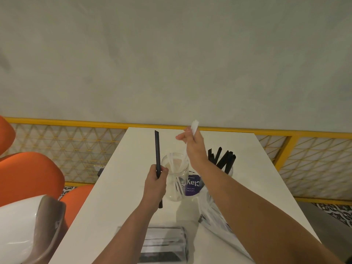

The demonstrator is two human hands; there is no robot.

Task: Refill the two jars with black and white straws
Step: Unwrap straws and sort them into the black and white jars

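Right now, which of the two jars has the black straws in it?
The far jar behind the right hand holds the black straws; the near jar holds only white straws.

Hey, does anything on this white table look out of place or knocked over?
Nothing is spilled or toppled. Both glass jars stand upright: the clear jar with white straws and the jar of black straws, which splay unevenly. The left hand holds a black straw; the right hand holds white straws.

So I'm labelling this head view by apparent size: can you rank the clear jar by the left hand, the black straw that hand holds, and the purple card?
1. Black straw, longest, though thin.
2. Clear jar, bulkiest, shorter than the straw.
3. Purple card, smallest showing; the jar partly covers it, so its full size is unsure.
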